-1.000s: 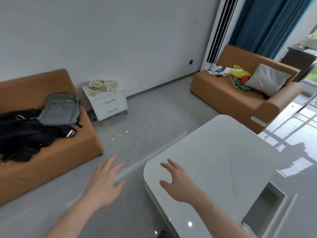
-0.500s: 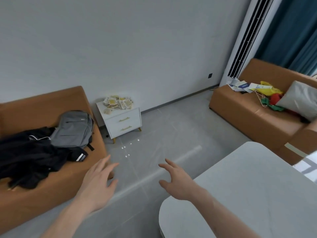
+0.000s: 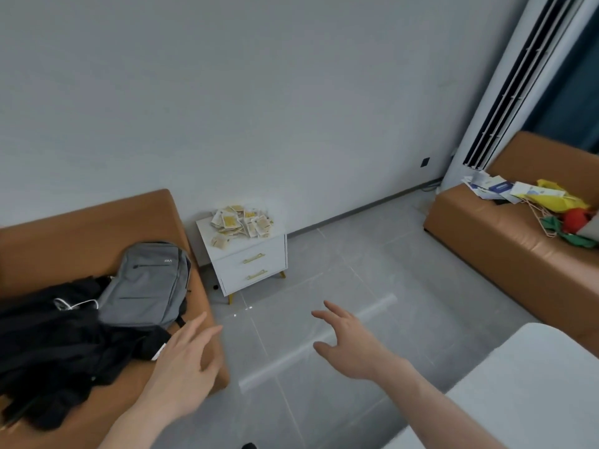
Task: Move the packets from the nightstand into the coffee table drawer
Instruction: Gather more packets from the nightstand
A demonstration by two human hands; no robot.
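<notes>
Reaching ahead with both hands empty and fingers spread, you have the packets heaped on the nightstand, well beyond and between your left hand and right hand.

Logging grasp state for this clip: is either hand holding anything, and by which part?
Nothing is held. The left hand and right hand are open and empty; the packets lie on the nightstand.

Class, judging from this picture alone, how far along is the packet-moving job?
Done: nothing shows. The packets lie heaped on the nightstand. In hand: nothing; the left hand and right hand are open and empty. Left: everything; the coffee table drawer is out of view.
</notes>
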